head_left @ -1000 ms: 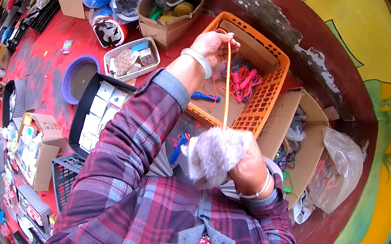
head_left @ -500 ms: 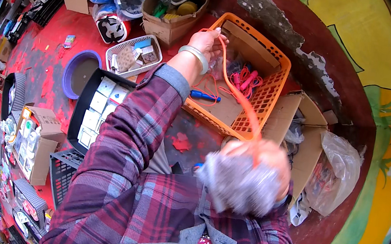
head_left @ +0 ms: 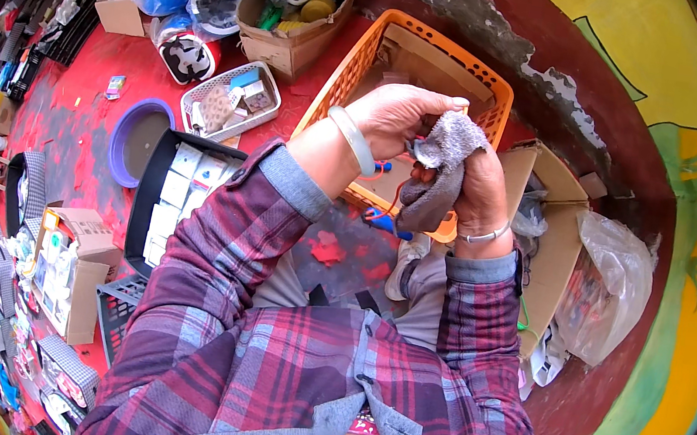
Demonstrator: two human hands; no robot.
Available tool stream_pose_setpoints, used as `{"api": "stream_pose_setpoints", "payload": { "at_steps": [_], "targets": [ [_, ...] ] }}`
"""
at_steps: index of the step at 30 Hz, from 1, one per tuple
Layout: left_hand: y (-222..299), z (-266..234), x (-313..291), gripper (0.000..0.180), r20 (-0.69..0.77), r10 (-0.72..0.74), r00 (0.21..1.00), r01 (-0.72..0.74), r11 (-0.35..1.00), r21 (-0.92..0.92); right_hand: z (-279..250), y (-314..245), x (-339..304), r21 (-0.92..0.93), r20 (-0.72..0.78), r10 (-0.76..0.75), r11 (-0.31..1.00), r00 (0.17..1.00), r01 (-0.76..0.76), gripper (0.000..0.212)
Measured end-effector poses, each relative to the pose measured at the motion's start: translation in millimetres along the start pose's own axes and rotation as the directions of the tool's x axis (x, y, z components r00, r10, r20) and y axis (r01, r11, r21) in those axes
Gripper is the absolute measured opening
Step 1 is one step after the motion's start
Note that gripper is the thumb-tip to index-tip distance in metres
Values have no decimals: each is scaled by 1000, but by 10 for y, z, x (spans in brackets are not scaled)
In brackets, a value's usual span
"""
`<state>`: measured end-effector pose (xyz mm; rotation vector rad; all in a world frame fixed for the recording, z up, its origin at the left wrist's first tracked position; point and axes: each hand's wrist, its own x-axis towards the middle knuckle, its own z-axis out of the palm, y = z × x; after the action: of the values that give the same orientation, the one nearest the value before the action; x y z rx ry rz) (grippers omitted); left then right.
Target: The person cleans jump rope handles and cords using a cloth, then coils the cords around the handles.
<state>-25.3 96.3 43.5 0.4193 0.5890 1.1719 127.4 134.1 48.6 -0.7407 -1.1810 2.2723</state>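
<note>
Head view. The person's two hands meet slightly right of centre in the frame. The left hand (head_left: 396, 123) pinches a thin orange cord (head_left: 466, 110) between thumb and finger; only a short length shows at the fingertips. The right hand (head_left: 482, 191) is closed on a grey cloth (head_left: 440, 155), which is bunched between the two hands, with its darker lower part hanging down. How the cord runs inside the cloth cannot be told. A blue handle (head_left: 388, 224) lies just below the cloth, near the lower edge of an orange basket (head_left: 450, 50). The basket stands behind the hands, upper centre-right, and is partly hidden by them.

At right is an open cardboard box (head_left: 549, 284), beside a clear plastic bag (head_left: 612, 292). Left of centre are a white basket (head_left: 241, 127), a purple basin (head_left: 120, 135) and a black tray (head_left: 139, 208) bearing white boxes (head_left: 184, 162). Bagged helmets (head_left: 216, 2) sit at upper left. The red floor (head_left: 62, 123) shows worn, dark patches.
</note>
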Motion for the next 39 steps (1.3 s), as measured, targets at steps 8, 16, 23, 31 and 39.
{"api": "stream_pose_setpoints", "payload": {
  "at_steps": [8,16,23,31,39],
  "targets": [
    [-44,-73,84,14,-132,24,991,-46,985,-166,107,85,50,12,-2,17,1000,1000,-17,31],
    [130,-188,128,13,-379,278,882,-326,943,-68,214,136,-24,-8,144,107,994,984,-107,26],
    [488,-601,134,13,-564,342,751,-468,879,-90,413,300,-200,-272,377,99,962,921,8,25],
    [756,-1070,21,13,-692,409,595,-605,795,-49,585,161,-450,-333,359,256,933,898,-134,33],
    [480,-474,35,43,-317,254,914,-181,953,241,116,62,-255,453,349,-232,890,908,54,56]
  ]
}}
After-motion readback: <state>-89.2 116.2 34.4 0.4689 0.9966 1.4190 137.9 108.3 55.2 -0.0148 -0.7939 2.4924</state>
